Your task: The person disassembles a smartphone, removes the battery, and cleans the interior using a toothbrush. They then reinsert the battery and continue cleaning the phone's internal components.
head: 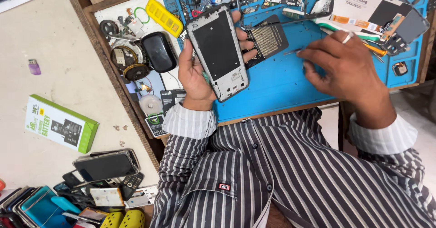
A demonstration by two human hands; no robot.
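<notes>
Head view, phone frame [219, 50] in left hand [195, 75]

Green-white box [61, 123] left; white-orange package [363, 5] upper right

A blue work mat [281, 85] covers the bench. Left of the mat lie a yellow plastic piece [163, 17], a black oval case [159, 51] and round coils [125, 60]. Farther left rests a green-and-white box [61, 123]. Below that box sits a pile of phones [106, 169].
</notes>
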